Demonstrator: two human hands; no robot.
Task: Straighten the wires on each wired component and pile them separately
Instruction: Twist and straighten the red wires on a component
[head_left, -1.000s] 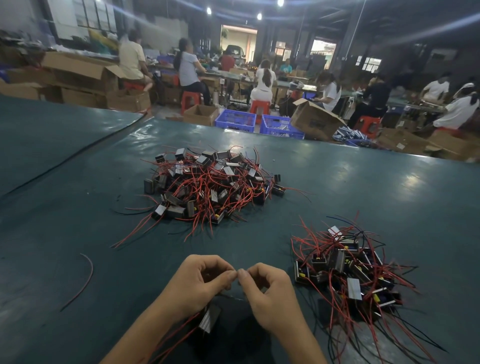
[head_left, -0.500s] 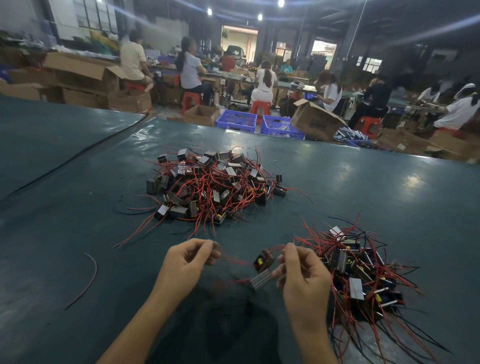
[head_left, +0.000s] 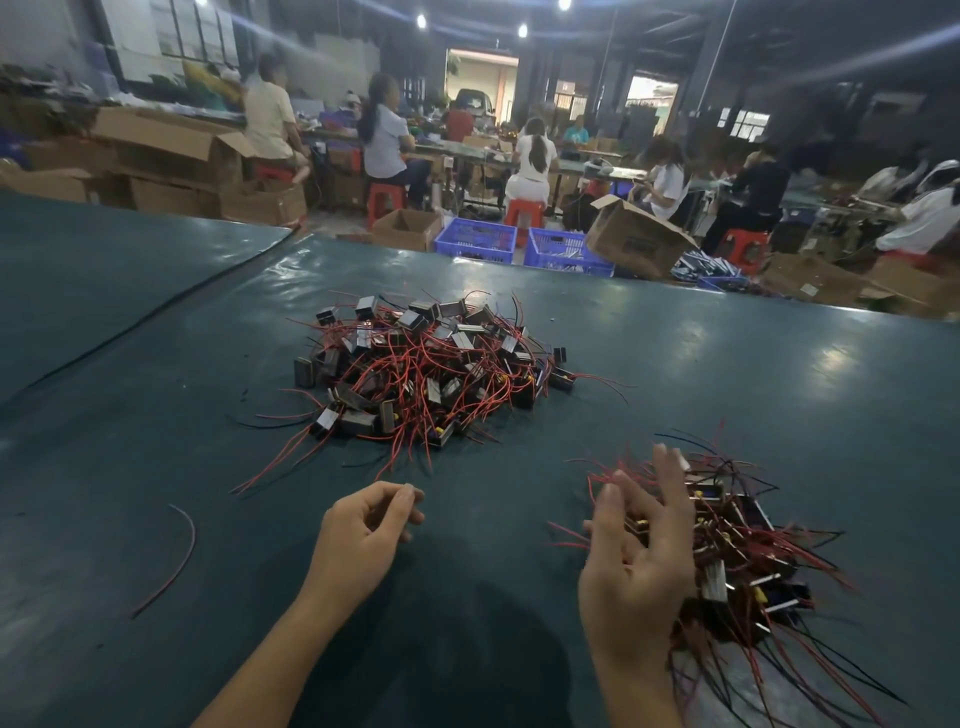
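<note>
Components (head_left: 358, 420): small dark blocks, each trailing thin red and black wires (head_left: 415, 366). Most sit in a big pile (head_left: 431, 374) mid-table, tangled.

A small pile (head_left: 743, 545) lies nearer the person and right of the big pile, well apart from it. Its wires fan out longer and looser.

Handling, judged:
- Blocks look light and rigid, easy to lift with one hand.
- Wires are soft and bendy and will snag on neighbours when one is pulled from the heap.
- Best hold is on the block body, pinched across its flat sides. Then run each wire between thumb and finger from the root outward.
- Yanking by a wire risks strain at the joint and would drag other pieces along.

The right hand (head_left: 639, 551) is over the small pile's near-left edge, fingers spread and straight, holding nothing. Contact with the pile is unclear because of blur.

The left hand (head_left: 358, 535) is just in front of the big pile, fingers loosely curled, thumb near the index tip, with nothing seen in it.

The table (head_left: 779, 374) is dark green. A loose wire (head_left: 176, 556) lies alone, front-left of the big pile. Blue crates (head_left: 478, 239) are on the floor behind the big pile.
</note>
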